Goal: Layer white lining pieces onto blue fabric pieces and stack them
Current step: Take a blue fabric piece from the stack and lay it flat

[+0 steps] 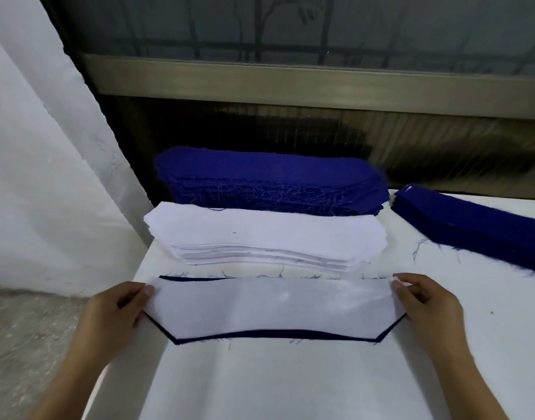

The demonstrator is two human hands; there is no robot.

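A white lining piece (272, 307) lies over a blue fabric piece (278, 334) on the white table; only a thin blue border shows along the lower edge and top left. My left hand (117, 310) pinches the pair's left end. My right hand (423, 304) pinches its right end. Behind them sits a stack of white lining pieces (260, 237), and behind that a tall stack of blue fabric pieces (269, 183).
A second, flatter pile of blue pieces (472, 225) lies at the right, running off frame. The white table (275, 383) ends at its left edge near my left forearm, with grey floor (26, 328) below. A dark window wall stands behind the stacks. Loose blue threads dot the table.
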